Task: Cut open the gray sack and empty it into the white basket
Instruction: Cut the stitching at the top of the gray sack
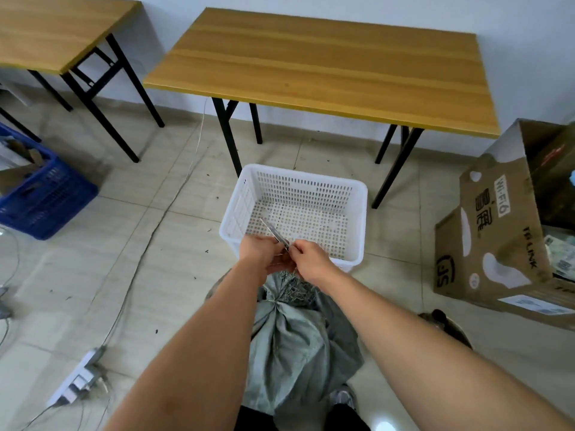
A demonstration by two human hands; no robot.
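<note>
the person is standing over a gray sack (298, 343) that is sitting upright on the tiled floor (155, 259) between their feet, its neck bunched and tied with string just below the frayed top edge. both hands are meeting above that tied neck, at the near rim of the white basket (357, 219). the left hand (259, 253) is clenching the handles of a pair of scissors (273, 233), whose thin metal blades are pointing up and away to the left over the basket's inside. the right hand (306, 258) is pinching something thin between thumb and fingertips right at the scissors' pivot, seemingly a strand from the sack's top, though it is too small to tell for sure. the two hands are touching or almost touching.

the white basket is sitting on the floor just beyond the sack, with nothing lying in it, in front of a wooden folding table (323, 66) against the wall. a second wooden table (56, 29) is standing to the left. a blue crate (46, 194) holding cardboard scraps is sitting at the far left, and an open cardboard box (497, 231) is lying to the right. a white power strip (77, 377) with cables is lying on the floor at lower left.
</note>
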